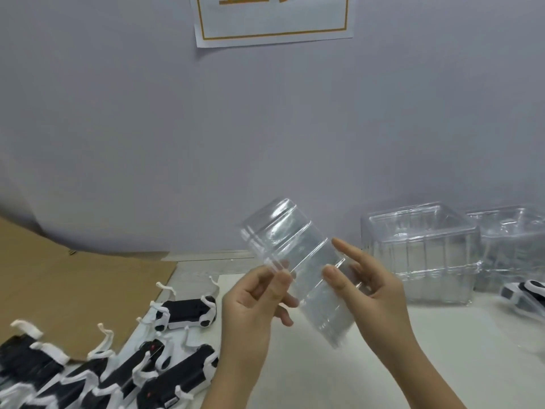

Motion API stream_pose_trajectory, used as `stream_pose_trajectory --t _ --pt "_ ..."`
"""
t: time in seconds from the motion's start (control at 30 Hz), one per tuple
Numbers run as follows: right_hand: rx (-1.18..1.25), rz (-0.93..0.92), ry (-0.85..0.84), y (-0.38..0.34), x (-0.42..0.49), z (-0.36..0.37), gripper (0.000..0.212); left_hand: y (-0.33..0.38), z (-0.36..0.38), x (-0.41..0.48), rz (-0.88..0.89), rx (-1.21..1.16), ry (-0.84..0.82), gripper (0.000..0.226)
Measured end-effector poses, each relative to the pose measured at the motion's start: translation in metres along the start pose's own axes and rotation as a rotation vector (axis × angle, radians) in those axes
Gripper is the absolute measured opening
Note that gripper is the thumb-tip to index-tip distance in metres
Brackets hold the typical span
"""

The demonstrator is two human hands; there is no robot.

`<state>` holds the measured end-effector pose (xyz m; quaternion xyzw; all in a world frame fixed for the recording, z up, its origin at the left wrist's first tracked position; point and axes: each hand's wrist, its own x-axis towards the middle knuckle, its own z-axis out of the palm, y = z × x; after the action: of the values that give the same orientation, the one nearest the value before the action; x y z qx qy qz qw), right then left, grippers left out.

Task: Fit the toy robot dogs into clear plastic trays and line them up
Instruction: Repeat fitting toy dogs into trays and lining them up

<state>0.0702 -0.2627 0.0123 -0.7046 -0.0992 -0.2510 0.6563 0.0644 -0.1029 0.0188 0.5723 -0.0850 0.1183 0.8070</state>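
Both my hands hold a stack of clear plastic trays (298,261) up above the white table, tilted with its far end to the upper left. My left hand (253,302) pinches the stack's near left edge between thumb and fingers. My right hand (368,281) grips the right side, thumb on top and index finger stretched along the edge. Several black-and-white toy robot dogs (188,314) lie on their backs at the lower left, legs up. One more toy dog (525,293) lies at the right edge.
Two tall stacks of clear trays (421,252) stand at the back right against the grey wall. A brown cardboard sheet (73,290) covers the table's left side. A paper notice (271,19) hangs on the wall above.
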Motion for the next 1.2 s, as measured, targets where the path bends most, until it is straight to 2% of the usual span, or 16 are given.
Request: stream_pose_trajectory --t 0.13,0.23,0.3,0.4,0.47,0.5,0.63,0.7,0.77,0.83,0.93,1.1,1.2 --pt "0.01 0.004 -0.051 -0.022 -0.006 0.0 0.049 0.019 0.0 -0.003 0.049 -0.035 -0.046 0.017" --pt "-0.262 -0.039 -0.081 -0.035 -0.01 -0.001 0.066 0.024 -0.002 -0.004 0.099 -0.017 -0.05 0.007" --pt "-0.466 -0.088 -0.124 -0.044 -0.011 -0.002 0.074 0.025 -0.003 -0.005 0.133 0.028 -0.054 0.017" --pt "-0.544 -0.053 -0.197 -0.047 -0.011 -0.003 0.085 0.025 -0.002 -0.006 0.143 0.059 -0.082 0.018" --pt "-0.483 -0.026 -0.236 -0.046 -0.011 -0.002 0.099 0.023 -0.003 -0.006 0.144 0.042 -0.112 0.024" --pt "-0.408 -0.014 -0.251 -0.046 -0.01 -0.002 0.099 0.023 -0.004 -0.006 0.138 0.02 -0.133 0.029" --pt "-0.056 0.074 -0.309 -0.04 -0.006 0.001 0.077 0.026 -0.008 -0.005 0.119 -0.013 -0.178 0.036" --pt "0.018 0.116 -0.306 -0.036 -0.005 0.003 0.075 0.028 -0.009 -0.005 0.12 0.008 -0.187 0.038" --pt "0.053 0.14 -0.282 -0.033 -0.004 0.004 0.082 0.03 -0.008 -0.007 0.133 0.02 -0.18 0.036" --pt "0.075 0.161 -0.224 -0.03 -0.003 0.004 0.086 0.032 -0.006 -0.008 0.149 0.043 -0.152 0.023" --pt "0.043 0.155 -0.172 -0.028 -0.003 0.004 0.081 0.033 -0.003 -0.011 0.184 0.119 -0.109 0.004" --pt "-0.021 0.127 -0.09 -0.024 0.002 -0.004 0.078 0.032 0.0 -0.014 0.183 0.138 -0.061 0.012" --pt "-0.012 0.111 0.017 -0.022 0.011 -0.015 0.085 0.033 0.002 -0.014 0.175 0.127 -0.058 0.012"
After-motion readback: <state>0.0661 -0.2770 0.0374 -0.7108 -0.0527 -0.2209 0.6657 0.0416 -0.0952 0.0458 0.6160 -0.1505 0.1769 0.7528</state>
